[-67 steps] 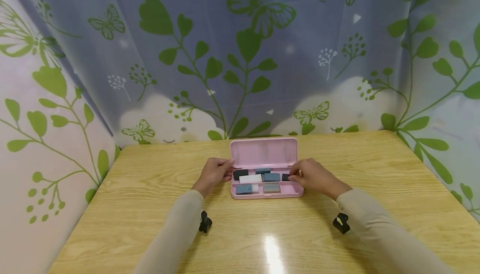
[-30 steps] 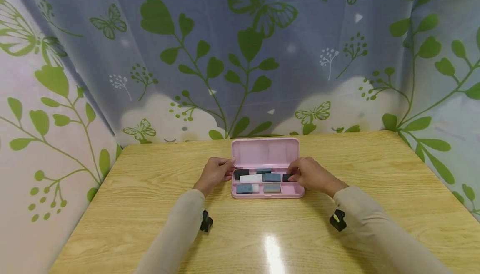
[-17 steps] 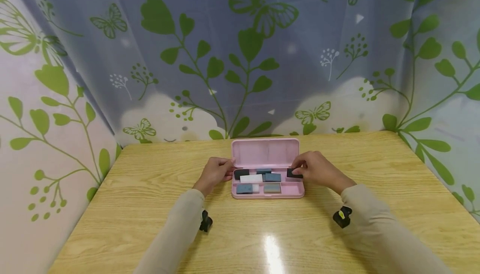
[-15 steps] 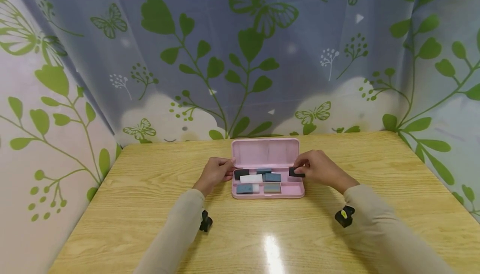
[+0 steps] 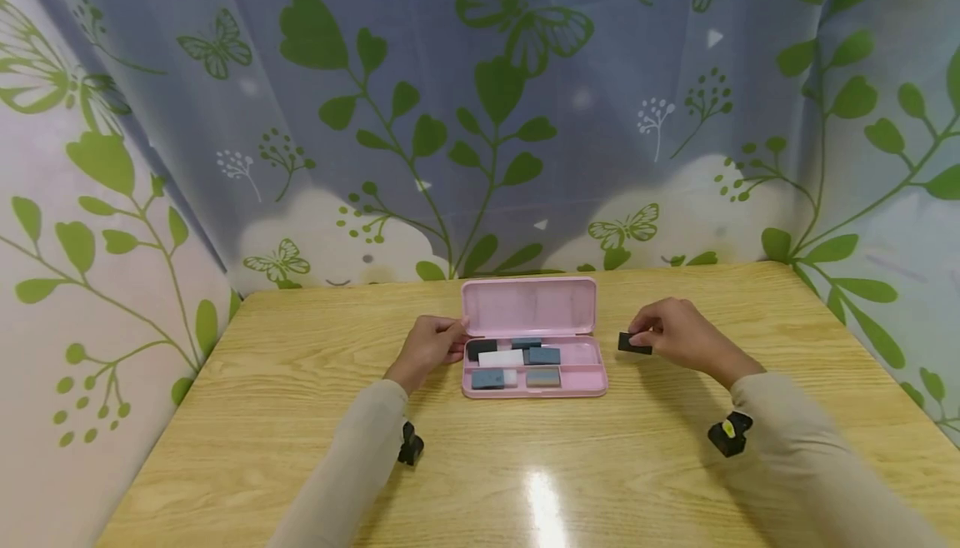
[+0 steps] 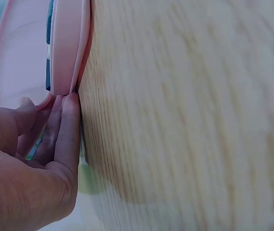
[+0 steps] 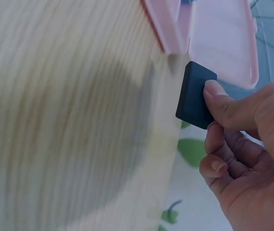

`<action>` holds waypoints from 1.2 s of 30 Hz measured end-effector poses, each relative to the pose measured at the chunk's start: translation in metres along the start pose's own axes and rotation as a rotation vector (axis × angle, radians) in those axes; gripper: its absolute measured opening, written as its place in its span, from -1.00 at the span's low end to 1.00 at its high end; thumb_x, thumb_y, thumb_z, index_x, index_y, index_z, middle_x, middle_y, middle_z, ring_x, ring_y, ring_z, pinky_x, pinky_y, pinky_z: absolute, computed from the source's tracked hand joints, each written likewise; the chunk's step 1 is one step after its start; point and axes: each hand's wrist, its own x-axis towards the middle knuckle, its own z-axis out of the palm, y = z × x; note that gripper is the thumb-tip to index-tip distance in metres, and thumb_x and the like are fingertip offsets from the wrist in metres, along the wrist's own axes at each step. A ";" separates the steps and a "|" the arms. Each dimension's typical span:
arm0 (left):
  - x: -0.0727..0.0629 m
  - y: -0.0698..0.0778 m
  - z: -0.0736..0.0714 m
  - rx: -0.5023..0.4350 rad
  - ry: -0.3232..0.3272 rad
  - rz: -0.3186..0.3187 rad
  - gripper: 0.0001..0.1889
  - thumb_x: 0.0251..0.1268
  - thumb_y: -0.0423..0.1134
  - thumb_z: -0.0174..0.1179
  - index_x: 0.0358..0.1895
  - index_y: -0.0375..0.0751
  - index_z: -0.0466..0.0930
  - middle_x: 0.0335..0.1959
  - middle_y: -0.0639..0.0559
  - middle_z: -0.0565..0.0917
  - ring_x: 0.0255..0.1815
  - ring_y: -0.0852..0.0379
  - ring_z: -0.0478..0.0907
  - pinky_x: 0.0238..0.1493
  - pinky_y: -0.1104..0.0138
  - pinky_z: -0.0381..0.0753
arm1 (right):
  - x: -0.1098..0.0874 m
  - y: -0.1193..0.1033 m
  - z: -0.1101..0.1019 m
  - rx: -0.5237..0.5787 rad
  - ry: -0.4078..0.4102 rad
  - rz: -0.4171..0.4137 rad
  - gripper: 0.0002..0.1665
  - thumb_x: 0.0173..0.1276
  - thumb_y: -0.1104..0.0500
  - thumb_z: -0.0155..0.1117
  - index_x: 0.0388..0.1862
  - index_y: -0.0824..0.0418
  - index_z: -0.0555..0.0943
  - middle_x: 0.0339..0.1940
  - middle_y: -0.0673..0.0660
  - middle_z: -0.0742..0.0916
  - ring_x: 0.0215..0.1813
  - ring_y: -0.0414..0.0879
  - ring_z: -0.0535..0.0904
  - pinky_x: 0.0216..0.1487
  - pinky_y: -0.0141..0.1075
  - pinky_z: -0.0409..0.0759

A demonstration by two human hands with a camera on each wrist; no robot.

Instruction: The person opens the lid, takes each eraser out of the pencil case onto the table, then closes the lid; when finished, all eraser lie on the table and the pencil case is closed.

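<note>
A pink pencil case (image 5: 534, 392) lies with its lid raised, several erasers inside. My left hand (image 5: 429, 348) is at its left end; in the left wrist view, straight fingers (image 6: 68, 120) touch the end of the base and the thumb reaches the lid's edge. To the right of the case, my right hand (image 5: 678, 333) pinches a black rectangular eraser (image 5: 633, 343) between thumb and fingers, above the table. In the right wrist view, the black eraser (image 7: 194, 96) shows a flat face, its near side covered by the thumb.
In the case's back compartment lie a black eraser (image 5: 482, 349), a white block (image 5: 501, 358) and blue erasers (image 5: 543, 356). The front one holds a blue-and-white eraser (image 5: 489, 379) and a grey one (image 5: 543, 377). A patterned curtain (image 5: 420, 115) surrounds the wooden table (image 5: 300, 415).
My right hand has lifted the black eraser from the right end of the back compartment and carried it right, past the case's edge. The left hand keeps its place.
</note>
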 end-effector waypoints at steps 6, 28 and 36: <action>-0.001 -0.001 -0.001 0.000 0.006 0.004 -0.65 0.56 -0.16 0.14 0.07 -0.40 0.71 -0.23 -0.16 0.73 -0.39 0.22 0.62 -0.22 0.34 0.75 | -0.006 0.017 -0.001 -0.015 -0.003 0.013 -0.96 0.34 0.34 0.41 -0.28 0.32 0.76 -0.37 0.06 0.77 -0.36 -0.15 0.62 -0.35 -0.25 0.61; 0.003 -0.003 0.002 0.002 0.008 -0.006 -0.65 0.54 -0.13 0.17 0.03 -0.39 0.73 -0.26 -0.14 0.74 -0.41 0.21 0.62 -0.29 0.38 0.74 | -0.010 0.036 0.002 -0.002 -0.013 0.076 -0.86 0.37 0.31 0.38 -0.18 0.39 0.74 -0.31 0.13 0.79 -0.34 -0.10 0.64 -0.38 -0.25 0.62; 0.001 -0.001 0.001 0.008 0.011 -0.011 -0.64 0.55 -0.13 0.16 0.06 -0.39 0.72 -0.25 -0.13 0.73 -0.39 0.21 0.63 -0.27 0.39 0.74 | -0.006 0.019 0.003 -0.003 0.005 0.050 -0.80 0.37 0.26 0.41 -0.15 0.41 0.74 -0.29 0.16 0.78 -0.33 -0.08 0.64 -0.35 -0.21 0.65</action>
